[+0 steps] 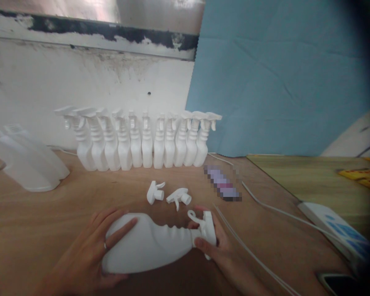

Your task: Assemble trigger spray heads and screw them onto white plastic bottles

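Note:
A white spray bottle (pixel 148 244) lies on its side on the wooden table (pixel 33 222) in front of me. My left hand (pixel 95 248) wraps over its wide base end. My right hand (pixel 214 246) grips the white trigger sprayer head (pixel 207 230) at the bottle's neck. Two loose white trigger heads (pixel 156 192) (pixel 179 197) lie just beyond the bottle.
A row of several finished white spray bottles (pixel 138 142) stands against the wall. Two capless bottles (pixel 27 164) lie at the far left. A blurred-out purple object (pixel 223 183), white cables (pixel 265 205) and a white-blue device (pixel 336 230) sit to the right. A blue sheet (pixel 280 82) hangs behind.

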Action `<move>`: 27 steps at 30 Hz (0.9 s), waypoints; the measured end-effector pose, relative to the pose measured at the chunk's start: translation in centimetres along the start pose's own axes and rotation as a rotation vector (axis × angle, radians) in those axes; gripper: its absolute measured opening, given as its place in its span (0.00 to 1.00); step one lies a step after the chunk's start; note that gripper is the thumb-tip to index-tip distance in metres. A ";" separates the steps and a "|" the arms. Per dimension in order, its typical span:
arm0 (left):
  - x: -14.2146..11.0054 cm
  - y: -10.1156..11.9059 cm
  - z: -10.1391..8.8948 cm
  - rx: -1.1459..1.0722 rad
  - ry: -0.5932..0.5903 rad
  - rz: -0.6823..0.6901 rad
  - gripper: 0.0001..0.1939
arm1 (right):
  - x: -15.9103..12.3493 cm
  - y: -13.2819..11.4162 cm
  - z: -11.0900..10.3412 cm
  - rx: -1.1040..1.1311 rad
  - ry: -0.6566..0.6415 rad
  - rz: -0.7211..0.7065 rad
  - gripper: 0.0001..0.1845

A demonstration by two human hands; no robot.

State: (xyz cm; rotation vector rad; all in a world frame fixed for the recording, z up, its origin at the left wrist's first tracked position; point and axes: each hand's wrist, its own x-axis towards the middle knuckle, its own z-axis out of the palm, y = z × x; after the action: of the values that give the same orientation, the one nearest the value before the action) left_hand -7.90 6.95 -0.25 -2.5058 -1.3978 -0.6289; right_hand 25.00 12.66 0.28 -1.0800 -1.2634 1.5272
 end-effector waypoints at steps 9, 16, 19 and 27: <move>-0.1 0.0 0.1 0.038 0.004 0.018 0.47 | 0.2 0.3 -0.6 -0.051 -0.022 0.188 0.22; -0.3 -0.2 0.0 0.042 0.032 0.070 0.45 | 0.0 0.8 -0.2 0.052 -0.042 0.164 0.19; -0.1 0.0 0.3 -0.009 0.034 -0.003 0.46 | -0.2 0.6 0.2 0.177 -0.012 0.107 0.23; -0.3 -0.4 0.5 -0.295 -0.164 -0.106 0.51 | -0.9 0.4 0.7 0.352 -0.218 0.061 0.31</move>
State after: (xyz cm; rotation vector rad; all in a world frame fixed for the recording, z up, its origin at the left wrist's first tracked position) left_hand -8.27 7.13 -0.86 -2.7800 -1.6097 -0.7100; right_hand 24.58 11.57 0.08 -0.7454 -1.0557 1.8695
